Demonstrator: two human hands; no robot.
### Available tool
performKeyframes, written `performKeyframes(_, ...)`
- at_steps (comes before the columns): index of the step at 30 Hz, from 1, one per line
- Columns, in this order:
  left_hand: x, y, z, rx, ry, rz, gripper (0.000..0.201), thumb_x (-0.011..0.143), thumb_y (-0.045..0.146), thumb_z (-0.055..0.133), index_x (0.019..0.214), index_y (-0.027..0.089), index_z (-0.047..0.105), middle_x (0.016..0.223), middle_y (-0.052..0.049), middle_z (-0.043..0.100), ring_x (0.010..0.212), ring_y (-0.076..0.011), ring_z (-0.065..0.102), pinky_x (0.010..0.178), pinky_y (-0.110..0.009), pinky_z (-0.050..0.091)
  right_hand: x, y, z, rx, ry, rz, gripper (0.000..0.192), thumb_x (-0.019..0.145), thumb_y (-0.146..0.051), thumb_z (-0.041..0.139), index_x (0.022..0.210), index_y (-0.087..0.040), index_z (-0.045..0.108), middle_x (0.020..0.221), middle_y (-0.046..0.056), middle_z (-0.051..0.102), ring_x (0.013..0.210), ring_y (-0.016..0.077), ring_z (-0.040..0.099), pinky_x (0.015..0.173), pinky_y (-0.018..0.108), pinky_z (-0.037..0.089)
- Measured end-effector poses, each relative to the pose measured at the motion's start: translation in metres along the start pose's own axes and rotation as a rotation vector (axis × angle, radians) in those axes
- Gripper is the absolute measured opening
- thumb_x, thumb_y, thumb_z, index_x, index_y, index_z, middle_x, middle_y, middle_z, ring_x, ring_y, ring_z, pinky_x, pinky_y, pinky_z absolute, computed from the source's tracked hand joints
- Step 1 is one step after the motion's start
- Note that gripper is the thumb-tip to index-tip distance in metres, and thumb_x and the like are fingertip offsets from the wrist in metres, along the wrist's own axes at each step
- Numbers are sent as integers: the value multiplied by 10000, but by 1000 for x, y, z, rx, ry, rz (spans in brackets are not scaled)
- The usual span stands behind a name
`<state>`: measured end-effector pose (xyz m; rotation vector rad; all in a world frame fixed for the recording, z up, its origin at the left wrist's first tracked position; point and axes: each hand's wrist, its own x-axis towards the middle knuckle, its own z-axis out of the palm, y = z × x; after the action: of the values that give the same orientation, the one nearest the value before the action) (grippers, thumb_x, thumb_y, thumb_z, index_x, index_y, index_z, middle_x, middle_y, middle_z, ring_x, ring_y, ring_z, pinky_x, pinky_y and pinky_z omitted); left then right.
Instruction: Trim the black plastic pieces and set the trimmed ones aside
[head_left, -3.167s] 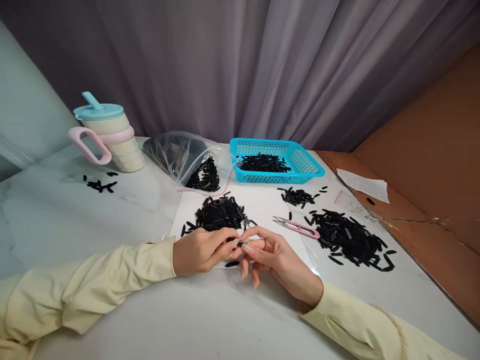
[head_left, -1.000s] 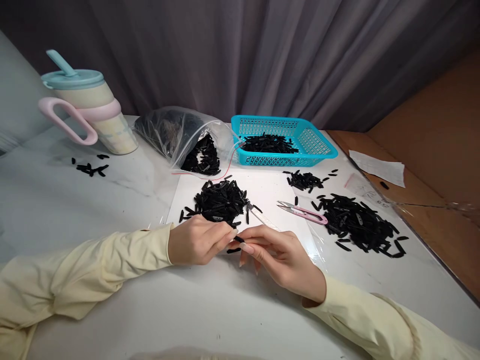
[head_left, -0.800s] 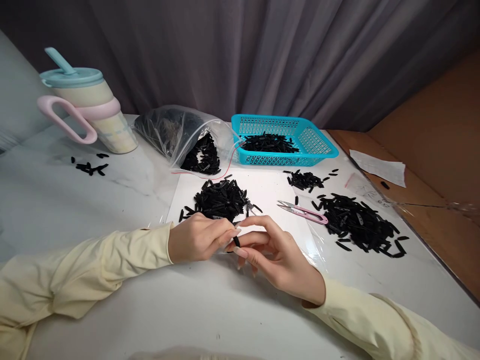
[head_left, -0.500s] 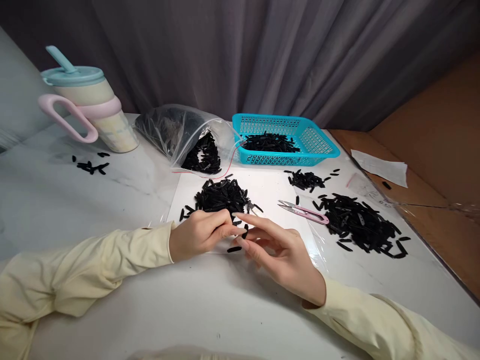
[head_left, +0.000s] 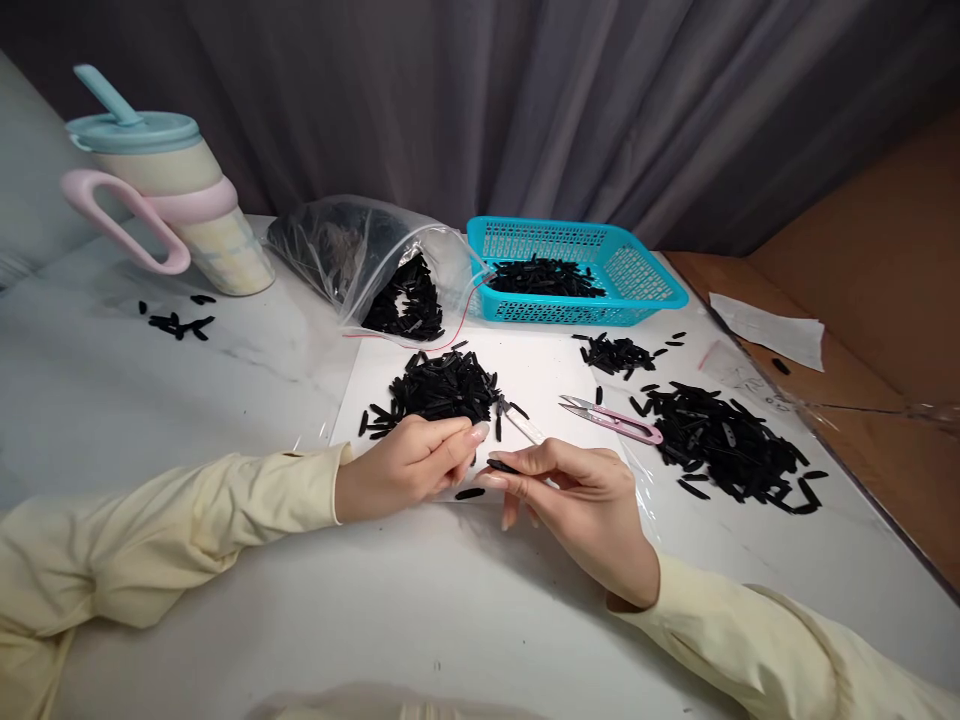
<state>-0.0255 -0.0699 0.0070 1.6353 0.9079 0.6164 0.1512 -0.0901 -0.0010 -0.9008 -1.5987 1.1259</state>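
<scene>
Right hand (head_left: 581, 500) pinches a small black strip (head_left: 501, 466) between thumb and forefinger, just in front of the black pile (head_left: 442, 388) on the counter (head_left: 225, 400); left hand (head_left: 401, 468), fingers curled, touches that strip's near end.

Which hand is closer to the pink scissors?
The right hand. It lies just in front of the pink scissors, a little to their left. The left hand is farther away, across the white sheet, beside the middle pile of black pieces.
</scene>
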Motion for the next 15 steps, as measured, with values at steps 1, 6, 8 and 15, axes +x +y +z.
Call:
performKeyframes(1, 0, 0, 0, -48, -31, -32, 406, 917, 366, 300, 565, 175, 368, 443, 75, 322, 384, -43, 298, 388, -178, 277, 0, 0, 0, -16, 4, -13, 161, 734, -149, 684, 611, -144, 580, 644, 17, 670, 398, 110, 587, 387, 196, 472)
performKeyframes(6, -4, 0, 2, -36, -139, -16, 429, 909, 409, 311, 573, 162, 412, 435, 71, 319, 378, -40, 277, 369, -182, 243, 0, -1, -1, -35, 3, -34, 149, 729, -180, 696, 610, -142, 616, 619, 19, 668, 395, 108, 576, 381, 201, 479)
performKeyframes(8, -5, 1, 3, -13, -134, 11, 414, 913, 370, 313, 570, 162, 414, 422, 73, 314, 374, -41, 276, 370, -182, 245, 1, -1, -1, -27, -8, -25, 123, 728, -189, 698, 629, -142, 641, 620, 22, 672, 403, 113, 583, 385, 202, 485)
performKeyframes(15, -4, 5, 0, -257, -99, -75, 395, 897, 319, 337, 531, 173, 367, 431, 76, 294, 350, -37, 248, 341, -188, 214, 2, -4, -3, -34, -78, 100, 154, 773, -154, 643, 912, -151, 708, 592, -1, 671, 448, 101, 591, 492, 204, 522)
